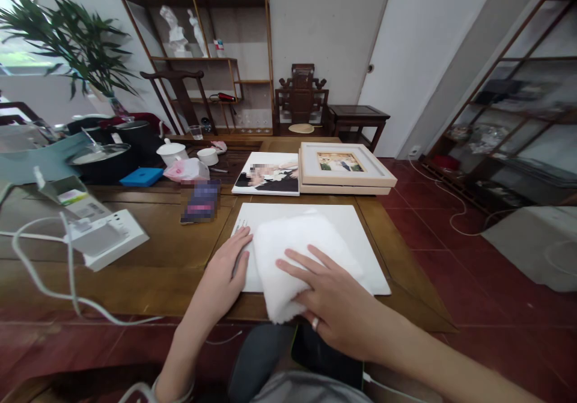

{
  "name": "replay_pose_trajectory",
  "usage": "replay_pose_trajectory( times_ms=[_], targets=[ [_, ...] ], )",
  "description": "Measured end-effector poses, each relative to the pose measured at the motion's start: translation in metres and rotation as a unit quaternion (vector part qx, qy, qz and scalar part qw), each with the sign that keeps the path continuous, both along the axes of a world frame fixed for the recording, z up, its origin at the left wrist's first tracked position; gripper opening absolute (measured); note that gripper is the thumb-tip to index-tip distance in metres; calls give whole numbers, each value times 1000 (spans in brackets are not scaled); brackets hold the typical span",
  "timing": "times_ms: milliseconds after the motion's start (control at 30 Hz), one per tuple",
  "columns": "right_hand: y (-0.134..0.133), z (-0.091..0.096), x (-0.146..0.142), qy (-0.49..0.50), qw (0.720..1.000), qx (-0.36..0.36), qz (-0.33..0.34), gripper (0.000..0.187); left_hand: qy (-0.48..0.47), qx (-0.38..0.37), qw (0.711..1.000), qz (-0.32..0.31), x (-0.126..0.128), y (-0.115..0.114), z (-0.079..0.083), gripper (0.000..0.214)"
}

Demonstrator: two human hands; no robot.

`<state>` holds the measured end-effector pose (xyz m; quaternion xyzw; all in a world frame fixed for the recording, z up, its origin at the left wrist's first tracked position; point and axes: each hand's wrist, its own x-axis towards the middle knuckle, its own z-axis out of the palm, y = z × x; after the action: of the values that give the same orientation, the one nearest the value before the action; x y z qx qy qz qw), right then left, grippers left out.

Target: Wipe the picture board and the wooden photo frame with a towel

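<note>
A folded white fluffy cloth (293,235) lies on a flat white board (360,247) at the table's front edge. My right hand (331,292) holds the cloth, two fingers stretched over its top and the others curled at its near edge, with a ring on one finger. My left hand (229,268) rests at the board's left edge beside the cloth, fingers extended and holding nothing. Small dark print shows on the board near the left fingertips. Behind the board lie a photo print panel (274,178) and a light wooden picture frame (383,181).
On the wooden table (180,259) a phone-like blurred item (201,202), an opened white box (121,241) and a white cable (27,259) lie to the left. Further back stand a blue box (142,176), a white teapot (171,151) and a dark pot (103,160). A black phone (327,355) is on my lap.
</note>
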<state>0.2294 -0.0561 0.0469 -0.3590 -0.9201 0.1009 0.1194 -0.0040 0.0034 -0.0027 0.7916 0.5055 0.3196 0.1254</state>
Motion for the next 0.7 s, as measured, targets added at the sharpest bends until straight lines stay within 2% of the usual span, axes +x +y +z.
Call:
replay_pose_trajectory(
  times_ms=[133, 267, 367, 533, 700],
  targets=[
    [-2, -2, 26, 38, 994, 15, -97, 33, -2, -7, 1000, 4, 1, -1, 1, 42],
    [26, -15, 53, 9, 978, 66, -200, 29, 0, -10, 1000, 4, 2, -2, 2, 43],
    [48, -20, 61, -20, 965, 69, -252, 33, 1, -9, 1000, 5, 2, -2, 2, 43],
    [69, -14, 37, -20, 963, 29, -267, 36, -1, -8, 1000, 4, 2, -2, 2, 43],
    [73, -12, -3, -33, 971, 44, -232, 34, 1, -13, 1000, 2, 2, -2, 3, 42]
  ],
)
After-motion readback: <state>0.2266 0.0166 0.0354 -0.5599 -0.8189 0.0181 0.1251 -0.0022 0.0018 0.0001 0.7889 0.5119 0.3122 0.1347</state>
